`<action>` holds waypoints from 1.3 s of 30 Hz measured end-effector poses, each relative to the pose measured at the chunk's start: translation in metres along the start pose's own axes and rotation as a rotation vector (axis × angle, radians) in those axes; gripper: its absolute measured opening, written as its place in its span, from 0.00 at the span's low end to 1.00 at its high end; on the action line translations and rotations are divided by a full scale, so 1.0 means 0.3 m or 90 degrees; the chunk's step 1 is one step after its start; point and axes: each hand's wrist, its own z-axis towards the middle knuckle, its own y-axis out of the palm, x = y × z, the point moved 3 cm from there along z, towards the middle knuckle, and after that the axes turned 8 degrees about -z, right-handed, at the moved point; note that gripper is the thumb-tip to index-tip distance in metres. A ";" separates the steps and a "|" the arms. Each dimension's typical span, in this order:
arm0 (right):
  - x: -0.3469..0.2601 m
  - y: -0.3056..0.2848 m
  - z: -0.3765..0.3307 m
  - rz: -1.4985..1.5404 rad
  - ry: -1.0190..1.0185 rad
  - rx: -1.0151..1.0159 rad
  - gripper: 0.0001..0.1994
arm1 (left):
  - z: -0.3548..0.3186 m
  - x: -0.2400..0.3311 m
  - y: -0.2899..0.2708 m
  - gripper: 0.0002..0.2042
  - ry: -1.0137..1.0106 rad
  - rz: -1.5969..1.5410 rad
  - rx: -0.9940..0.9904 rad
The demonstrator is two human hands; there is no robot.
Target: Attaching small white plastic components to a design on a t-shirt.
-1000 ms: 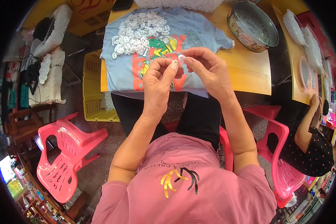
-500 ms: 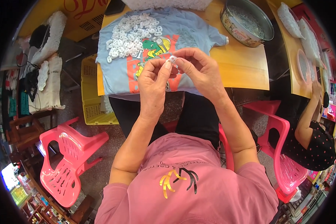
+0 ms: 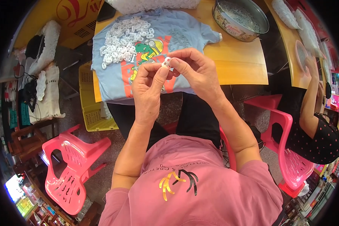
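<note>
A small white plastic piece with holes [image 3: 166, 62] is pinched between the fingertips of both hands, above the printed front of a light blue T-shirt [image 3: 111, 81]. My left hand [image 3: 148, 88] grips its lower end with thumb and forefinger. At its upper end, the thumb and forefinger of my right hand [image 3: 199, 73] are closed on it. Fingers partly cover the piece, so its full shape is hidden. To the far left of my hands, a pile of similar white plastic pieces [image 3: 122, 41] lies on the shirt, several with two holes.
The shirt covers part of a wooden table [image 3: 241, 66]. A round tin [image 3: 239, 35] holding small greyish bits stands at the back right. A yellow crate [image 3: 100, 122] and pink chairs [image 3: 69, 165] flank me. At right, a person in dotted black [image 3: 324, 145] works at another table.
Both hands have turned the white piece so more of it shows between them. The whole view has shifted slightly. The other person's hand at the right has moved up.
</note>
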 end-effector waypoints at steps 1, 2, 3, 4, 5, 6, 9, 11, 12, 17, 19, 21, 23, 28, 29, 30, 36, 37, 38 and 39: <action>0.001 -0.001 0.000 0.000 -0.001 0.001 0.10 | -0.002 0.002 0.004 0.06 0.004 0.008 0.004; 0.003 -0.001 -0.002 -0.001 -0.007 0.007 0.10 | -0.005 0.003 0.007 0.06 0.008 0.016 0.008; 0.003 -0.001 -0.003 -0.002 -0.014 0.013 0.09 | -0.007 0.002 0.011 0.06 0.008 0.016 0.006; 0.002 0.002 -0.004 -0.001 -0.014 0.013 0.09 | -0.011 0.004 0.013 0.06 0.030 0.013 0.009; -0.001 0.005 -0.005 -0.004 -0.012 0.010 0.10 | -0.013 0.007 0.014 0.06 0.051 0.010 0.012; -0.004 0.008 -0.006 -0.007 -0.010 0.008 0.10 | -0.013 0.003 0.012 0.06 0.051 0.010 0.011; -0.018 0.018 -0.010 0.001 -0.001 0.000 0.10 | -0.016 -0.009 0.005 0.06 0.064 -0.020 0.010; -0.015 0.023 -0.012 -0.004 -0.001 0.002 0.10 | -0.019 -0.006 0.012 0.07 0.126 -0.036 0.009; -0.014 0.027 -0.012 -0.009 0.000 0.003 0.10 | -0.017 -0.010 0.010 0.07 0.126 -0.036 0.008; -0.015 0.058 -0.021 0.058 0.031 0.005 0.10 | -0.009 -0.012 0.007 0.09 0.198 -0.028 0.030; -0.016 0.074 -0.026 0.078 0.049 0.004 0.10 | -0.008 -0.014 0.003 0.12 0.222 0.018 0.037; -0.026 0.091 -0.030 0.122 0.052 0.014 0.09 | -0.006 -0.011 0.002 0.16 0.246 0.065 0.045; -0.034 0.102 -0.031 0.127 0.038 0.019 0.09 | -0.004 -0.011 0.012 0.24 0.246 0.102 0.032; -0.028 0.111 -0.028 0.148 0.031 0.013 0.08 | -0.015 -0.009 0.019 0.29 0.201 0.054 -0.016; -0.027 0.111 -0.027 0.162 0.032 0.011 0.08 | -0.012 -0.009 0.020 0.30 0.219 0.056 -0.018; -0.025 0.112 -0.026 0.175 0.033 0.010 0.08 | -0.010 -0.009 0.018 0.30 0.220 0.054 -0.018; -0.023 0.137 -0.039 0.168 0.021 0.038 0.07 | -0.013 -0.010 -0.003 0.31 0.177 0.066 -0.030; -0.022 0.141 -0.040 0.168 0.023 0.034 0.07 | -0.012 -0.011 -0.006 0.31 0.181 0.067 -0.035; -0.021 0.143 -0.041 0.166 0.023 0.039 0.06 | -0.012 -0.011 -0.011 0.31 0.184 0.069 -0.038; -0.020 0.145 -0.042 0.164 0.023 0.042 0.06 | -0.013 -0.014 -0.014 0.31 0.187 0.070 -0.033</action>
